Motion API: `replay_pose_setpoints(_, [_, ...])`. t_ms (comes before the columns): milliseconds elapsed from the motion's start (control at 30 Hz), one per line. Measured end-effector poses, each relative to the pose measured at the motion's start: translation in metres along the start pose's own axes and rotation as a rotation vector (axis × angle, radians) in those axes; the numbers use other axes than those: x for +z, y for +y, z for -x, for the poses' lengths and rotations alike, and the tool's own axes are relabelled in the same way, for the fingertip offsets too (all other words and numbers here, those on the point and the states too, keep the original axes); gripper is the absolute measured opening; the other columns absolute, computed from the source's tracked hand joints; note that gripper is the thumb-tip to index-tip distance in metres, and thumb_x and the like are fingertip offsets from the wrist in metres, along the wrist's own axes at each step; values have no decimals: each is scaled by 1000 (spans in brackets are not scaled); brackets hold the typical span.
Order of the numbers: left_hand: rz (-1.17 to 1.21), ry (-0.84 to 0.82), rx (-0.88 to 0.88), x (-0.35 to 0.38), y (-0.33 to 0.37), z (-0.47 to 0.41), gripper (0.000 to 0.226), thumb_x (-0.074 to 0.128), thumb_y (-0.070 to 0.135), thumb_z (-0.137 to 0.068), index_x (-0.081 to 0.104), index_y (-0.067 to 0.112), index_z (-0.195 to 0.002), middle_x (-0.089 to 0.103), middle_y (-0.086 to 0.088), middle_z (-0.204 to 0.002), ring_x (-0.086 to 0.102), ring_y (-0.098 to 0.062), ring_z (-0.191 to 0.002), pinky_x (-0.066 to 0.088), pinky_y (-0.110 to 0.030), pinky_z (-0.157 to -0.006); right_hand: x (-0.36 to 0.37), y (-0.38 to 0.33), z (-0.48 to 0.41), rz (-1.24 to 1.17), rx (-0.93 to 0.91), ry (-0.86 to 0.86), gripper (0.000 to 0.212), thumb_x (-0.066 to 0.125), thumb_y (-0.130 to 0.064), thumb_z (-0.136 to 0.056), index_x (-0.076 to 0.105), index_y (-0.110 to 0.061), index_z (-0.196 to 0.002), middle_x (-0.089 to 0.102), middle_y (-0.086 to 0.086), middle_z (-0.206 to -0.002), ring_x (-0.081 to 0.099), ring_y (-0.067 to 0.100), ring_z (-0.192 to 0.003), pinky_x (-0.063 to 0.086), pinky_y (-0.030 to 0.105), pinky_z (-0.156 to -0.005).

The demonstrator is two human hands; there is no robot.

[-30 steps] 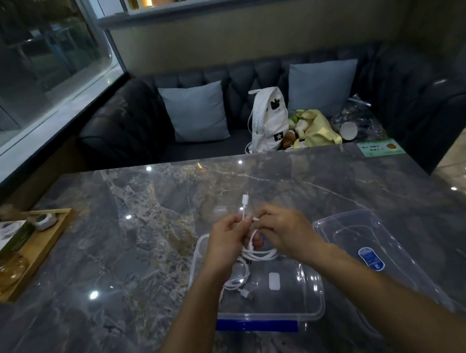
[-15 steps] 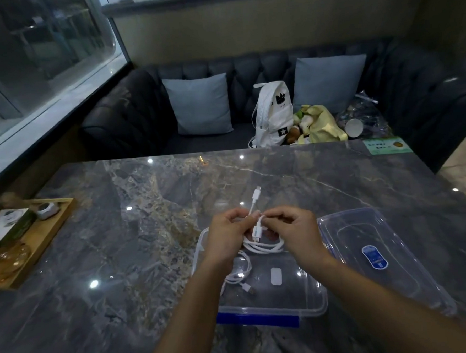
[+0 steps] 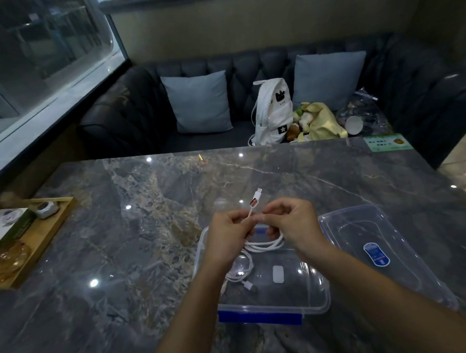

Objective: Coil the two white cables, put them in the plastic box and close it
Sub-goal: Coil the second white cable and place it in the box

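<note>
Two bare forearms come up from the bottom edge, their elbows cut off. Under them the clear plastic box stands open on the grey marble table, with a blue clip along its near rim. Inside, at the left, lies the first cable, loosely coiled. The left wrist covers part of its loops, and one plug points toward the near wall.

Just above the far half of the box, the left hand and the right hand meet fingertip to fingertip on the second cable. The left fingers are curled and pinch the cord just under a white plug, which stands up and away from the hands. The right thumb and forefinger are bent in to the same spot, and the lower fingers are tucked into the coil. How many turns they grip is hidden by the hand. The loops hang below both hands, over the box; whether they touch its floor cannot be told.

The lid lies just right of the box, with a blue sticker whose print is too small to read. At the left edge of the table a wooden tray carries a small carton and a small greyish object that is hard to make out.

Beyond the table is a dark tufted sofa with two pale blue cushions. A white backpack and a yellow bag sit on it, their lower parts hidden by the table edge.
</note>
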State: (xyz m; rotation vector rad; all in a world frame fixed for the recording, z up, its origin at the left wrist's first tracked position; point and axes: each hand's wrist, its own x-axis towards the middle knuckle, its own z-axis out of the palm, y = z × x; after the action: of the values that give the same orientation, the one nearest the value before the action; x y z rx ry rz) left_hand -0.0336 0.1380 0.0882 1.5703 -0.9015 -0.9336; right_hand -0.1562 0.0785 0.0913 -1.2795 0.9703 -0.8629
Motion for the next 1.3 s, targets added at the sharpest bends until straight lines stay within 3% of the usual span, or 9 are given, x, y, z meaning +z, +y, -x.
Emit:
replay_pose_setpoints(200, [-112, -93, -2, -9, -3, -3, 10, 68, 9, -79, 70, 3, -71, 57, 1, -52, 48, -8, -50, 39, -23, -52, -3, 0, 0, 66, 57, -70, 24, 81, 0, -61, 63, -5, -76, 62, 11, -58, 53, 11, -36, 43, 20, -38])
replay_pose_setpoints(333, [-119, -197, -2, -9, 0, 0, 14, 63, 23, -83, 74, 18, -75, 53, 4, -56, 46, -3, -46, 37, -15, -43, -3, 1, -4, 215, -20, -56, 36, 79, 0, -65, 62, -20, -89, 55, -4, -46, 51, 4, -39, 44, 18, -42])
replay_pose_setpoints(433, [-182, -119, 38, -6, -3, 0, 30, 57, 32, -89, 70, 28, -62, 55, 6, -55, 45, 1, -44, 37, -15, -45, -5, 2, -3, 269, -67, -129, 45, 73, 0, -72, 60, -22, -109, 54, 0, -53, 54, 5, -44, 47, 18, -46])
replay_pose_setpoints(567, [-162, -99, 10, -7, -7, -3, 12, 63, 29, -85, 67, 20, -80, 67, 1, -64, 56, -3, -48, 43, -19, -49, -6, 3, -3, 219, -59, -115, 23, 73, 0, -72, 66, -15, -89, 59, 1, -58, 55, 10, -40, 46, 21, -43])
replay_pose_setpoints(667, [-83, -25, -29, -9, -8, -5, 23, 74, 27, -75, 58, 11, -81, 71, -3, -60, 69, -16, -57, 56, -31, -57, -7, 3, -3, 156, -21, -72, 17, 74, -1, -73, 61, -13, -72, 60, 4, -58, 59, 16, -43, 51, 25, -45])
replay_pose_setpoints(767, [20, 67, -27, -9, -9, -5, 28, 78, 22, -71, 55, 7, -77, 72, -9, -61, 71, -29, -64, 59, -48, -70, -6, 3, -2, 72, -14, -54, 12, 69, 0, -76, 61, -7, -72, 63, 10, -60, 64, 21, -51, 56, 28, -53])
replay_pose_setpoints(867, [6, 96, -7, -8, -10, -7, 30, 79, 20, -70, 52, 8, -74, 70, -11, -60, 70, -31, -66, 57, -52, -72, -3, 2, -1, 2, -11, -35, 12, 67, 4, -77, 60, -3, -71, 65, 12, -65, 67, 18, -56, 57, 22, -56])
replay_pose_setpoints(1033, [-144, -19, 44, -14, -16, -14, 19, 68, 14, -81, 51, 13, -74, 71, -19, -77, 68, -39, -77, 54, -57, -74, -6, 3, 0, -48, 7, 3, 13, 64, 7, -78, 58, -1, -70, 65, 16, -72, 69, 14, -58, 55, 18, -55])
replay_pose_setpoints(1300, [270, 104, -25, -2, -18, -12, 9, 53, 15, -92, 52, 8, -86, 72, -11, -72, 73, -24, -67, 57, -27, -55, 4, 8, 2, -49, -58, 76, 16, 58, 1, -86, 54, -10, -75, 68, 14, -78, 71, 13, -64, 55, 17, -57])
